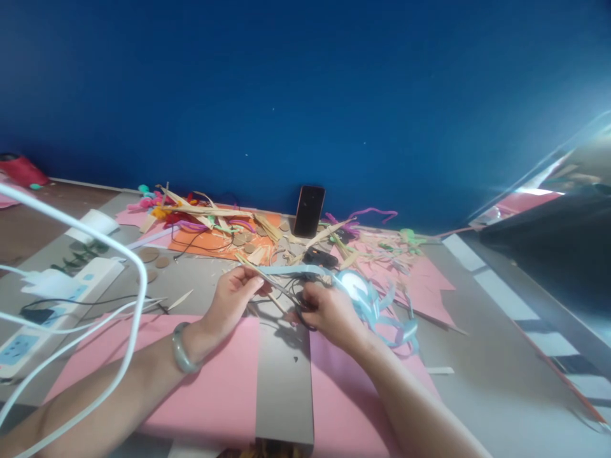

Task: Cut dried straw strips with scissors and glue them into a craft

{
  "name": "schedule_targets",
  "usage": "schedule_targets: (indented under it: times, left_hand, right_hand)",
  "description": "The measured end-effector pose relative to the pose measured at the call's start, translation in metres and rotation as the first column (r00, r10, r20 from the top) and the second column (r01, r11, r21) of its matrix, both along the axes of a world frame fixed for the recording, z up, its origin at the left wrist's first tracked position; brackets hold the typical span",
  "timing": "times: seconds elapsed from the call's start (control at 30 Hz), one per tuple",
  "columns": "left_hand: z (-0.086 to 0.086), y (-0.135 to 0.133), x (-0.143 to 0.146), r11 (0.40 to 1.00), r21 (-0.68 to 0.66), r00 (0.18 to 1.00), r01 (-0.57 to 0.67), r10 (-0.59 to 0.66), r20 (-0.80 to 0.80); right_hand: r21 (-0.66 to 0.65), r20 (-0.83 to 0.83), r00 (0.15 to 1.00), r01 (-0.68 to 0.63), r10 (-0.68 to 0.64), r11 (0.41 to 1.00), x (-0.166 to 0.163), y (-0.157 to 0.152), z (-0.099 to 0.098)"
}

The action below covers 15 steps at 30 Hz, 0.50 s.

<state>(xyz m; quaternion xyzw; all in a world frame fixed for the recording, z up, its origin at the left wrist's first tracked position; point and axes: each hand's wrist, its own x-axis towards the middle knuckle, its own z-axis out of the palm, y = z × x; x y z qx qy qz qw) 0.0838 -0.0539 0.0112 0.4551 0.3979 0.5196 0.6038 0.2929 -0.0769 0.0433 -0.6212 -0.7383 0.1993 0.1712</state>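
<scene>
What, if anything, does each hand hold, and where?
The right hand holds scissors by the handles; the left hand appears to pinch the blue ribbon near one end.

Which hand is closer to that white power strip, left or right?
Left. The left hand is to the right of the power strip; the right hand, holding scissors, is farther off to the right.

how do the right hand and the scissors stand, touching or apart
Touching. The head view shows it: the right hand grips the scissors by their dark handles.
</scene>
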Motion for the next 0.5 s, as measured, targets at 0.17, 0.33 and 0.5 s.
schedule_targets:
  times: [0.17, 0.33, 0.5]
  left_hand:
    - [0.0, -0.002, 0.001, 0.999, 0.0, 0.999, 0.034, -0.034, -0.003]
    - [0.0, -0.002, 0.002, 0.999, -0.011, 0.999, 0.049, -0.049, 0.003]
    - [0.001, -0.002, 0.003, 0.998, -0.02, 0.998, 0.053, -0.053, 0.018]
  right_hand:
    - [0.031, -0.012, 1.0, -0.017, 0.018, 0.999, -0.002, 0.0, -0.001]
    - [0.045, -0.037, 0.999, -0.026, 0.027, 0.999, -0.002, 0.001, -0.005]
    - [0.033, -0.067, 0.997, -0.021, 0.023, 0.999, -0.001, 0.003, -0.011]
